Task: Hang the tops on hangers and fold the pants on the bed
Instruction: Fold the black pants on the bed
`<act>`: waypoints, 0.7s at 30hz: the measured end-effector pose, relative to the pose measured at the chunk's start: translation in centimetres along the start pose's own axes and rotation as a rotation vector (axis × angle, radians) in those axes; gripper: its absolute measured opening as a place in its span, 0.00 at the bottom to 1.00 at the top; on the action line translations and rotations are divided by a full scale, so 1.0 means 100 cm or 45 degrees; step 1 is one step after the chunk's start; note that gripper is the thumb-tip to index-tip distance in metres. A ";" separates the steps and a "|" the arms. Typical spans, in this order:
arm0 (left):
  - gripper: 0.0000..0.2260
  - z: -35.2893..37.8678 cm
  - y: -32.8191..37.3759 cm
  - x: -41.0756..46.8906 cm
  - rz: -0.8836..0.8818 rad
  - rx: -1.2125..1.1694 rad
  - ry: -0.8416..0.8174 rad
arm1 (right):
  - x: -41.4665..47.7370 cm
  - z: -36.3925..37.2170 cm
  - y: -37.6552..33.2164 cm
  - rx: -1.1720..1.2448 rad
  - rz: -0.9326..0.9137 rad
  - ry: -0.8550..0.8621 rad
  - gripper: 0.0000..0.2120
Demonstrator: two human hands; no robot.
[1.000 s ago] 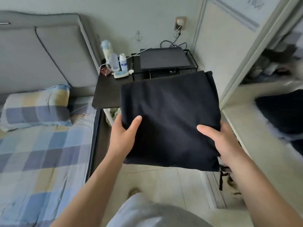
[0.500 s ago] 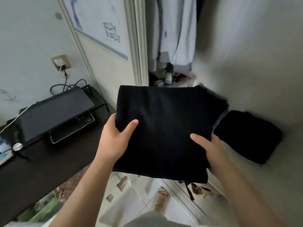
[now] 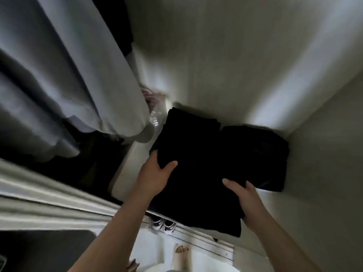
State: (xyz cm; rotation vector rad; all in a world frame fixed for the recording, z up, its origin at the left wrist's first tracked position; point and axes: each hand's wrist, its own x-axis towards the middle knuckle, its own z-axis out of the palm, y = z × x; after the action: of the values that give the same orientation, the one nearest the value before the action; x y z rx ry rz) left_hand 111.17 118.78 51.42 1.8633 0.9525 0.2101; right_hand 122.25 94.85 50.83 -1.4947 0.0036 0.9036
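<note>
A folded pair of black pants (image 3: pixel 196 173) is held flat between both hands over a pale wardrobe shelf (image 3: pixel 294 222). My left hand (image 3: pixel 155 177) grips its left edge, thumb on top. My right hand (image 3: pixel 247 201) grips its right front edge, thumb on top, fingers hidden beneath. A second folded black garment (image 3: pixel 261 156) lies on the shelf just to the right, partly overlapped by the held pants.
Light grey tops (image 3: pixel 64 79) hang at the left inside the wardrobe. The wardrobe's back wall (image 3: pixel 235 55) and right side wall (image 3: pixel 330 154) close in the shelf. A sliding-door track (image 3: pixel 206 246), shoes (image 3: pixel 163 225) and a sandalled foot (image 3: pixel 181 252) are below.
I have turned from the bedside desk to the wardrobe. Both hands have carried the folded black pants forward over the shelf, next to the other folded black garment.
</note>
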 end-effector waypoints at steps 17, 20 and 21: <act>0.32 0.050 -0.004 0.219 0.109 0.276 0.188 | 0.221 0.029 -0.023 -0.227 0.094 0.152 0.26; 0.38 0.057 -0.019 0.220 0.171 0.544 0.135 | 0.226 0.028 -0.016 -0.506 0.187 0.238 0.39; 0.38 0.063 -0.025 0.216 0.244 0.668 0.126 | 0.223 0.026 -0.013 -0.707 0.169 0.300 0.43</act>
State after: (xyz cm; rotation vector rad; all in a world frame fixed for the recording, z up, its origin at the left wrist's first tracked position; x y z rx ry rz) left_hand 127.73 129.81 40.71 2.4504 0.9568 0.1793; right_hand 136.83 108.54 40.62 -2.1342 0.0263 0.8677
